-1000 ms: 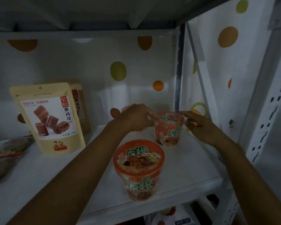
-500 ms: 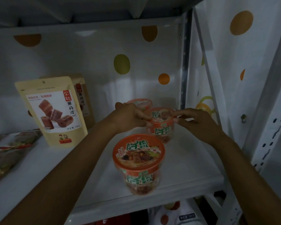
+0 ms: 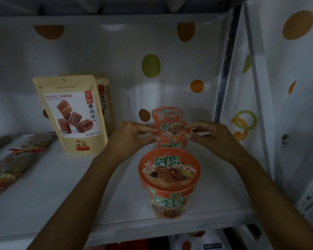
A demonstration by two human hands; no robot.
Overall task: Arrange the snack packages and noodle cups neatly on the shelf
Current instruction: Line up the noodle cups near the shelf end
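Your left hand comes in from the lower left with the forearm stretched over the shelf, wrist roughly level, fingers curled and the fingertips pinching the left side of the rim of the middle noodle cup. Your right hand mirrors it from the lower right, its fingers and thumb curled and clamped on the right side of the same rim. So both hands grip this 1 cup from opposite sides, with the cup directly between them. It stands upright, lid up, and you cannot tell from here whether its base rests on the shelf or is lifted a little. Just behind it stands the rear noodle cup, close to the spotted back wall; whether the 2 touch is not clear. The front noodle cup stands upright near the shelf's front edge, between your 2 forearms and in line with the other 2, so the 3 cups form a row from front to back toward the right end of the shelf, left of the upright post. Left of your left hand, the front pouch stands upright with a second pouch partly hidden behind it. Further left, flat snack packets lie on the shelf.
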